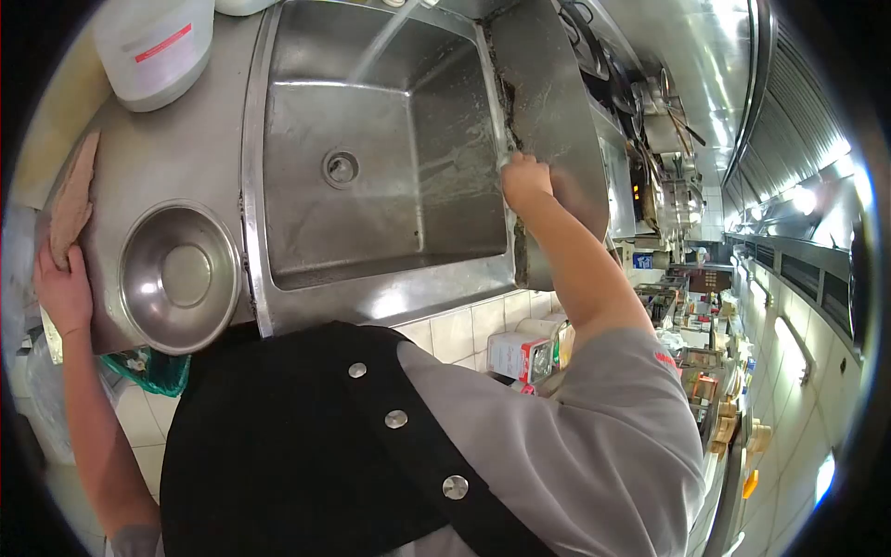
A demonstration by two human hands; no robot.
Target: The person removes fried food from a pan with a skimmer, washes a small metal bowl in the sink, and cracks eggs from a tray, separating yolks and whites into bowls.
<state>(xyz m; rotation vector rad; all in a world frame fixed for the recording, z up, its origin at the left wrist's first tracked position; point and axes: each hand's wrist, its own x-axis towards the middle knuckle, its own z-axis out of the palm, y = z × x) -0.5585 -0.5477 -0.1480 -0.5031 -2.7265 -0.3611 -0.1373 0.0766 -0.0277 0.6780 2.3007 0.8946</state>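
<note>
My left hand [65, 295] is at the far left of the counter, thumb and fingers closed around the lower end of a long brownish-pink piece [74, 200]. Whether that piece is cloth or meat I cannot tell. Beside this hand stands a round steel bowl [153, 320] with nothing in it. Across the steel sink [394, 306], my right hand [527, 181] is closed at the right rim, against the upright metal panel [557, 121]. Its fingers curl downward, and what they hold, if anything, is hidden. Water streams from the tap [422, 3] into the sink.
A white plastic jug [153, 56] stands at the counter's upper left. Below the counter's left end hangs a green plastic bag [148, 371]. A boxy tin [520, 357] sits low to the right of the sink. Pans [617, 84] and cookware crowd the area beyond the panel.
</note>
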